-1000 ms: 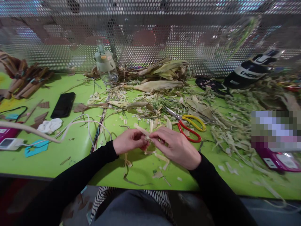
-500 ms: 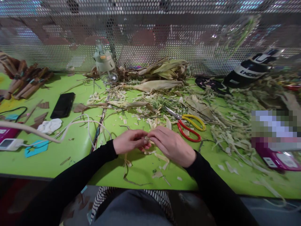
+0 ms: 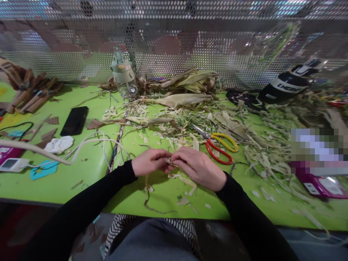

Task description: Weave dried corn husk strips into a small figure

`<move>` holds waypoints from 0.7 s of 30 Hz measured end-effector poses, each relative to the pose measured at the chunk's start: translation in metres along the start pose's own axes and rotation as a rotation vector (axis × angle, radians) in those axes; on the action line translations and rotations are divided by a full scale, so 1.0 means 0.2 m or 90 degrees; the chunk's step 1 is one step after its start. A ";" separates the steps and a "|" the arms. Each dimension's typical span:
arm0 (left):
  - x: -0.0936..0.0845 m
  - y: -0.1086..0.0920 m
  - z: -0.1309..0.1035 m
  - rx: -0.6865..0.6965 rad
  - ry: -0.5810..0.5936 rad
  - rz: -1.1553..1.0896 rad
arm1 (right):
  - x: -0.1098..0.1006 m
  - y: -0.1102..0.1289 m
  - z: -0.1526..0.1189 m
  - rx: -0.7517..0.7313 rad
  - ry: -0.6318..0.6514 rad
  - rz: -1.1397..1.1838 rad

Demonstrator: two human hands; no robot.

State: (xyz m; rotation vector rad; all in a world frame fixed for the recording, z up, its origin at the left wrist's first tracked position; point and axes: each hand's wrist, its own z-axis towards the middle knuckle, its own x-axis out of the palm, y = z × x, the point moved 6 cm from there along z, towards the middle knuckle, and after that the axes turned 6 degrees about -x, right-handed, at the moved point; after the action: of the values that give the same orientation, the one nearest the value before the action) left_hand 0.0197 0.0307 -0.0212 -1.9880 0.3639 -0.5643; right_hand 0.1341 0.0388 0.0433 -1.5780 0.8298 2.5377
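- Left hand [image 3: 152, 161]: positioned above the near part of the green table [image 3: 67, 183]; thumb and fingers pinch together with almost no gap, gripping a small pale piece of husk [image 3: 170, 160].
- Right hand [image 3: 199, 168]: meets the left hand from the opposite side; thumb and forefinger close on the same piece.
- Workpiece: located between the two sets of fingertips; the fingers cover most of it, so its full shape cannot be determined.
- Curled strip [image 3: 190, 185]: lies on the table just in front of the right hand.
- Thin dark stalk [image 3: 155, 210]: lies near the table's front edge.
- Scissors [image 3: 208, 136]: rest beyond the right hand, blades pointing away and to the left; one handle loop is red, the other yellow.
- Long husk [image 3: 187, 99]: lies crosswise beyond the hands, in front of a heap of dry leaves [image 3: 199, 81].
- Black phone [image 3: 74, 120]: lies flat to the left, well apart from the hands.
- Black bottle [image 3: 285, 86]: sits tilted at the far right, near the perforated panel [image 3: 168, 59].
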 end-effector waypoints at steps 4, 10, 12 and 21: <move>-0.01 -0.01 -0.01 0.003 -0.004 -0.025 | 0.01 0.00 0.00 0.043 -0.032 -0.086; 0.00 0.01 -0.01 -0.024 0.020 -0.082 | 0.01 0.02 -0.01 -0.025 0.001 -0.058; 0.00 0.01 -0.01 -0.028 0.005 -0.096 | 0.01 0.03 -0.01 -0.041 0.000 -0.051; 0.01 -0.01 -0.02 0.002 -0.034 -0.070 | 0.01 0.00 -0.01 0.037 -0.063 -0.051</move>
State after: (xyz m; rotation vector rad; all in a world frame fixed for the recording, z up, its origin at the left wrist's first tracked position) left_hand 0.0189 0.0277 -0.0180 -2.0249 0.2215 -0.5802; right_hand 0.1340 0.0379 0.0413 -1.4260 0.8048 2.4904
